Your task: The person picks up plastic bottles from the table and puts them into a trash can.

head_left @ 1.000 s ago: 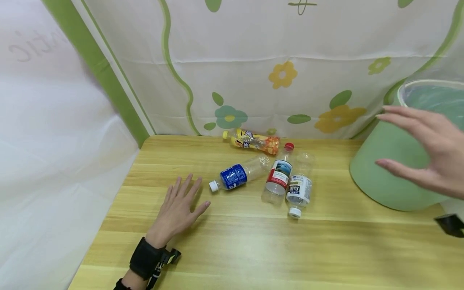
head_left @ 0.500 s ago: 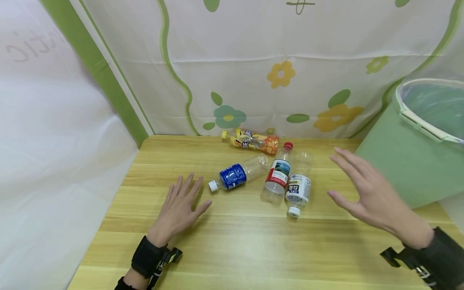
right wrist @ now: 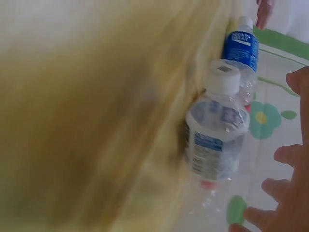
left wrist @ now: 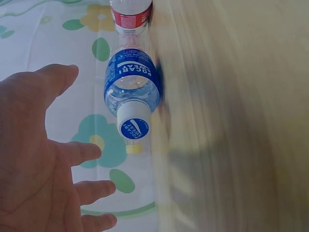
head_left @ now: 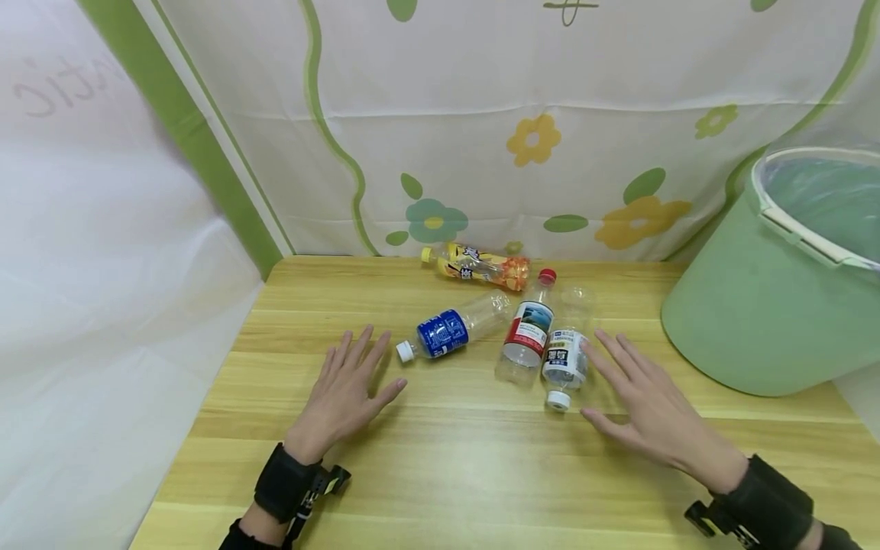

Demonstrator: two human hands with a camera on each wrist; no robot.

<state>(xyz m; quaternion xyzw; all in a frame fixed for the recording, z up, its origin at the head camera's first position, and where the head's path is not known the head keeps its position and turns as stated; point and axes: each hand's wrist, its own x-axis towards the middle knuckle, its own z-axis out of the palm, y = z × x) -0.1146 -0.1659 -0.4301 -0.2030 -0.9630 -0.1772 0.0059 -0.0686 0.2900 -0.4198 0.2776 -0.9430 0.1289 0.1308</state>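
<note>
- From afar, I watch a yellow wood-grain desk [head_left: 447, 477], smooth enough, I judge, for rolling.
- Left grip [head_left: 340, 393] and right grip [head_left: 653, 416]: fingers spread, holding nothing.
- White-labelled, white-capped clear plastic bottle [head_left: 565, 359] lies just beside the right grip; a careless nudge could roll it against the red-capped clear plastic bottle [head_left: 528, 332].

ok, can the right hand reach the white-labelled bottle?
Looks like yes: the right hand is right beside the white-labelled bottle, nothing visible between them; the red-capped bottle lies on the far side.
</note>
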